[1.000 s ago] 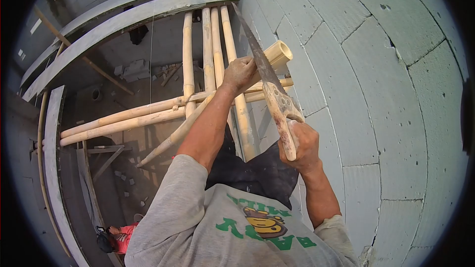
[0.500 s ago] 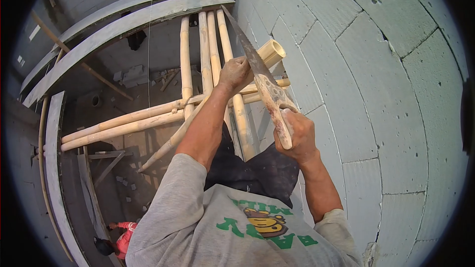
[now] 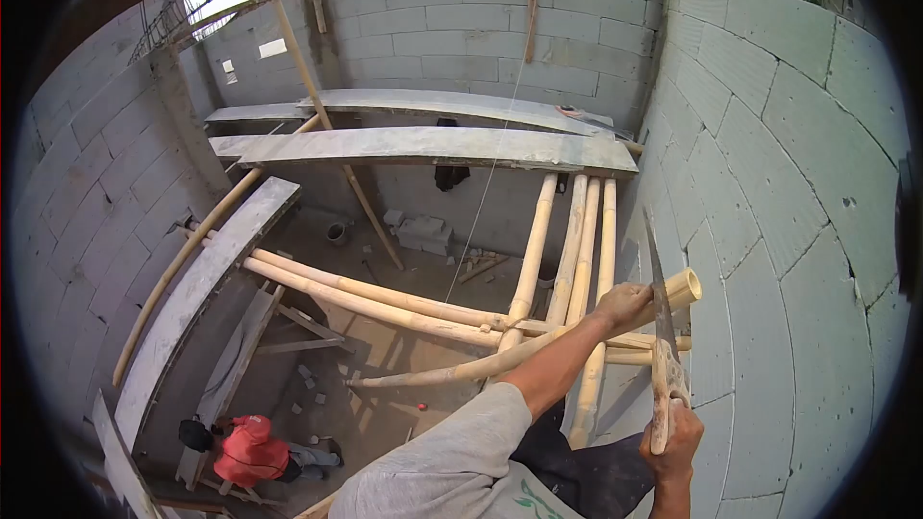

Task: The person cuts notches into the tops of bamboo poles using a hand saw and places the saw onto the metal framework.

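My left hand [image 3: 625, 308] is closed around a bamboo pole [image 3: 461, 370], close behind its hollow cut end. My right hand [image 3: 675, 440] grips the pale, worn handle of a hand saw [image 3: 663, 380]. The saw's long dark blade crosses the pole just beyond my left hand and points away from me. Both hands are at the right, near the grey block wall [image 3: 740, 231]. The held pole slants down to the left over other bamboo poles [image 3: 582, 250], several of which run away from me.
Whitish planks [image 3: 423, 144] span the back, and another plank [image 3: 207, 298] runs along the left. Two bamboo poles [image 3: 375, 312] cross the middle above the floor. Below at left, a person in a red top [image 3: 252, 447] crouches beside a wooden bench. A bucket [image 3: 336, 233] and blocks stand behind.
My view has tilted up and swung left, so hands and saw appear lower and farther right. More of the back wall and the person below show. Both grips are unchanged.
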Demonstrator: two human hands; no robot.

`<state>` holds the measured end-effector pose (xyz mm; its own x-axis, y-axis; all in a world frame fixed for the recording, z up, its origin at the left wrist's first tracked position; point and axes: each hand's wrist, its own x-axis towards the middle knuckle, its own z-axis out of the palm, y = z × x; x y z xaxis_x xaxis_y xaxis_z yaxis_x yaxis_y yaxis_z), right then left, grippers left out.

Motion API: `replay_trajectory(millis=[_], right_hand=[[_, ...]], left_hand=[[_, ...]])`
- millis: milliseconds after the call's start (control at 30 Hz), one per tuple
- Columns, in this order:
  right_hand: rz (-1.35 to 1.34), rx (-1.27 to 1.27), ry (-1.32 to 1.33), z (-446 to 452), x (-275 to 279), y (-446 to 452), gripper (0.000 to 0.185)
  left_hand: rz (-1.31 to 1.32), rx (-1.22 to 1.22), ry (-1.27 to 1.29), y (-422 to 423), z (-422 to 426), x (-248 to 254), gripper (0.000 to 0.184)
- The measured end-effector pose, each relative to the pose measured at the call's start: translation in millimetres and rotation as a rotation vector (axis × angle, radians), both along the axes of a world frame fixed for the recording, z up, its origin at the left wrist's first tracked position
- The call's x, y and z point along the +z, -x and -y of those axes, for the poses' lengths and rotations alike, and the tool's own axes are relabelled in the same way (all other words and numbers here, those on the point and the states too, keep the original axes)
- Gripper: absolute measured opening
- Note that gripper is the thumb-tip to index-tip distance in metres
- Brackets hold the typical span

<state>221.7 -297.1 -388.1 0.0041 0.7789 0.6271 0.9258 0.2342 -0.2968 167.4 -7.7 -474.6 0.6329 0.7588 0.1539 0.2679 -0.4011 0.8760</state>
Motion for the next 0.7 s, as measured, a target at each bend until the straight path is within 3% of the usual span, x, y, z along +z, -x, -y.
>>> replay_trajectory(millis=[400,567,633,700], right_hand=[[0.044,-0.043,0.076,24,-1,-5,0.019],[0.009,-0.025,0.046,34,6,3,0.022],[-0.047,0.002,-0.007,-1,10,3,0.019],[0.031,-0.029,-0.004,-34,7,2,0.016]], left_hand=[[0.063,0.022,0.019,5,9,9,0.078],[0.041,0.056,0.038,8,17,16,0.093],[0.031,0.092,0.053,6,15,13,0.077],[0.179,0.017,0.151,2,16,-2,0.060]])
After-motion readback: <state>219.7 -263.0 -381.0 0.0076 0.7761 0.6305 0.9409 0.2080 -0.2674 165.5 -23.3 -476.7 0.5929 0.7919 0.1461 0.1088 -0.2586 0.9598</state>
